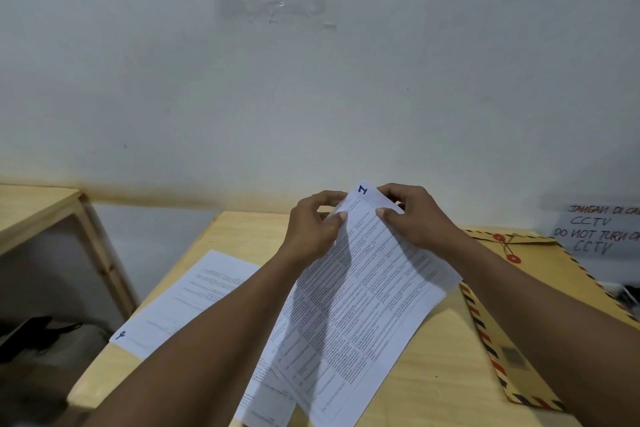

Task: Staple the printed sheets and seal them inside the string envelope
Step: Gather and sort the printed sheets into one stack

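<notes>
Pinching the printed sheets [363,305], left hand [311,224] and right hand [414,220] hover above the wooden table [433,374]. Wall sign [595,232] beside table: "CCTV".

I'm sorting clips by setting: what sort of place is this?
Probably a small office or back room: a wooden desk with printed sheets and a string envelope, plus a handwritten CCTV notice.

Table [433,374]: pale wood, far edge against the wall. Lying on it:
- printed sheet [194,298], single, flat, pen mark at its near corner; left of and below the left hand [311,229] fingers
- string envelope [509,374], brown, striped border, flat, two red discs joined by string; right of and below the right hand [412,218] fingers
</notes>
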